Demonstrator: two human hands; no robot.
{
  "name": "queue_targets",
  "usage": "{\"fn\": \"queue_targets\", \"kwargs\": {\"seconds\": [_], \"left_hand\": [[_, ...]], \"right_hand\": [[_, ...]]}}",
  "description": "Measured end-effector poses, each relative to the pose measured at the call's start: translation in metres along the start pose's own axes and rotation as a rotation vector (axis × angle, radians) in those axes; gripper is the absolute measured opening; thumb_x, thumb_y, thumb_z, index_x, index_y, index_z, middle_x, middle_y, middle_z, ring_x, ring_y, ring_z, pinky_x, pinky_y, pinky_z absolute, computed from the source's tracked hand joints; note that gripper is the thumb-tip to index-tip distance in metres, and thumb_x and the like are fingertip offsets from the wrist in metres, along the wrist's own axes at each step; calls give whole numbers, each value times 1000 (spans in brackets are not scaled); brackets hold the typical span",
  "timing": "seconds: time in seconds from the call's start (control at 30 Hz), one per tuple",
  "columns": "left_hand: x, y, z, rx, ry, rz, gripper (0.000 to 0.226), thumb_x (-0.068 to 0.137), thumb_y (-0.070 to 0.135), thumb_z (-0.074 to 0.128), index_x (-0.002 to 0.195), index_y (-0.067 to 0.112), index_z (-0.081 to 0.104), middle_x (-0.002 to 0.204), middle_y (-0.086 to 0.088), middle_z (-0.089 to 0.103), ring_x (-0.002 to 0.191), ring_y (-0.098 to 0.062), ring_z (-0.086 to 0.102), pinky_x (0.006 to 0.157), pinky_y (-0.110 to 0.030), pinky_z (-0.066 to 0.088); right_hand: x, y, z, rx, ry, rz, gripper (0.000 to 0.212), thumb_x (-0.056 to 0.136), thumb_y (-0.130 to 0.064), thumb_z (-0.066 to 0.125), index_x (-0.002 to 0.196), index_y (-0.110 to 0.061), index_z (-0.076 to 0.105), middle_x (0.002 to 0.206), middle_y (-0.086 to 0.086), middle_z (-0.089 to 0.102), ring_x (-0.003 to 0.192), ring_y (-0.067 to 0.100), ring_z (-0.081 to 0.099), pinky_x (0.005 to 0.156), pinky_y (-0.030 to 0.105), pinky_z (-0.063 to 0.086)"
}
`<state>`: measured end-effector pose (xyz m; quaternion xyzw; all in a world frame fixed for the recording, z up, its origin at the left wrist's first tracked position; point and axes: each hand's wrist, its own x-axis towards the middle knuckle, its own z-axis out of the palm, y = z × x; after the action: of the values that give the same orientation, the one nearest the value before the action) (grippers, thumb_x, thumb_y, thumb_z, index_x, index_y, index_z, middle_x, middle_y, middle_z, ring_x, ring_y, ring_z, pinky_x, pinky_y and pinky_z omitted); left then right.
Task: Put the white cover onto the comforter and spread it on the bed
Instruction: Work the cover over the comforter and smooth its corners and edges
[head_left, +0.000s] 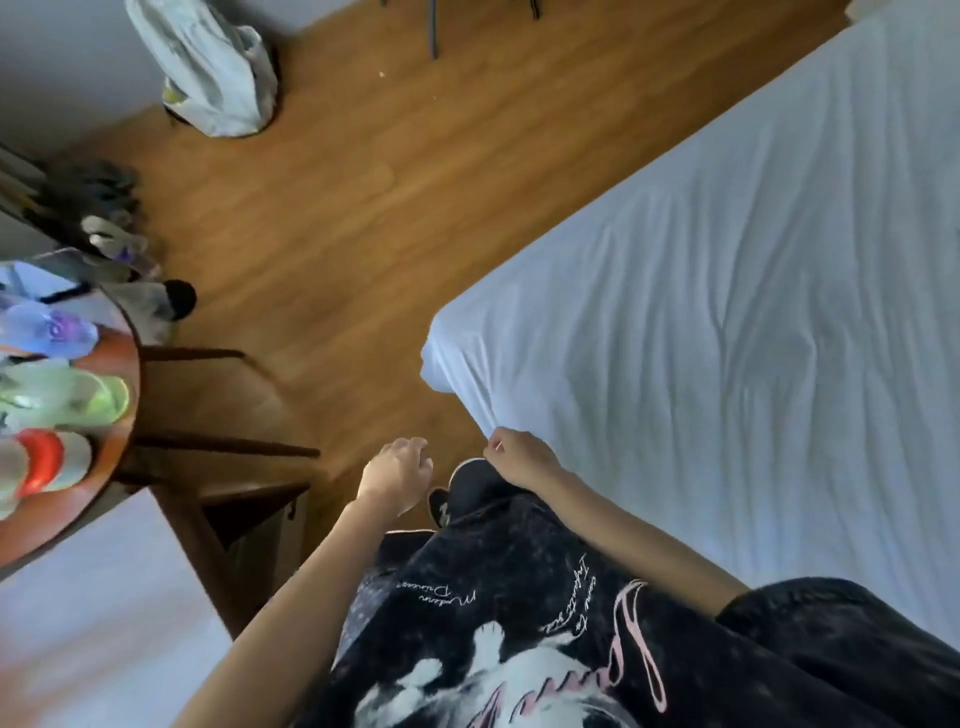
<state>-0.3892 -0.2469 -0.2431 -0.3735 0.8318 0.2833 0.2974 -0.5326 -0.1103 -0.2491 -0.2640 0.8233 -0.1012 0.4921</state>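
The bed (727, 312) runs off the right and top edges, so its full extent is unseen. The round table (122, 467) is cut by the left edge, and the coloured things on it are blurred beyond telling. The right hand's (519, 457) fingertips are hidden, so whether they pinch the white fabric is unclear.

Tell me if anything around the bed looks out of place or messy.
The white cover on the bed is wrinkled, with creases running across it, not yet smoothed flat. The right hand is at its near edge. On the wooden floor, a crumpled white bag slumps by the wall. Nothing looks spilled or damaged.
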Motion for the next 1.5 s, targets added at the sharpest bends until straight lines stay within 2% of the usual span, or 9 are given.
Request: {"fn": "queue_targets", "kwargs": {"seconds": [0.23,0.37,0.53,0.63,0.73,0.8,0.97,1.13,1.5], "left_hand": [[157,-14,-164,221,-164,105,42,103,32,35,143,20,41,135,-7,56,119,-28,56,94,-37,46],[265,-6,-266,239,-195,149,41,101,35,37,139,21,45,135,-6,54,119,-27,54,95,-36,45],[377,18,-400,307,-185,253,40,101,31,39,139,18,45,135,-7,53,119,-27,53,96,-36,45],[432,41,-465,355,-207,273,37,102,31,37,136,18,47,132,-6,54,118,-25,53,93,-32,43],[502,64,-513,429,-254,291,33,100,35,37,126,22,52,128,-2,58,114,-25,56,89,-33,45],[555,88,-542,476,-287,351,34,96,37,38,123,24,54,127,-1,60,111,-24,58,90,-34,46],[665,174,-617,635,-290,568,34,100,28,40,130,16,52,128,-7,59,114,-26,56,91,-33,44],[735,277,-680,815,-358,763,42,100,29,43,139,13,45,133,-10,56,116,-27,55,92,-36,46],[865,510,-717,808,-391,784,42,100,32,41,138,17,46,136,-6,54,121,-22,51,96,-34,44]], "right_hand": [[142,-86,-92,187,80,142,24,95,-30,46,103,-12,59,104,5,65,96,25,58,79,32,43],[243,-124,-163,255,123,223,23,95,-28,44,103,-12,59,106,7,64,92,23,55,73,30,38],[322,-200,-267,340,152,252,16,95,-26,41,87,-16,52,86,6,60,86,28,58,68,35,42],[357,-235,-328,375,162,265,25,99,-32,40,105,-14,56,99,6,64,90,25,60,78,36,49],[398,-248,-380,441,177,307,23,99,-37,42,107,-19,54,93,0,62,85,18,60,71,29,48],[425,-248,-414,470,218,336,24,99,-37,42,111,-20,55,96,-2,62,87,16,61,72,26,48],[476,-246,-498,635,353,527,30,100,-35,38,117,-16,55,111,4,65,97,20,60,86,35,50],[507,-251,-584,759,467,602,30,98,-36,41,115,-17,57,115,5,63,94,22,57,72,31,43],[629,-145,-788,826,481,650,30,98,-36,45,118,-18,58,121,3,61,108,22,57,81,30,44]]}}
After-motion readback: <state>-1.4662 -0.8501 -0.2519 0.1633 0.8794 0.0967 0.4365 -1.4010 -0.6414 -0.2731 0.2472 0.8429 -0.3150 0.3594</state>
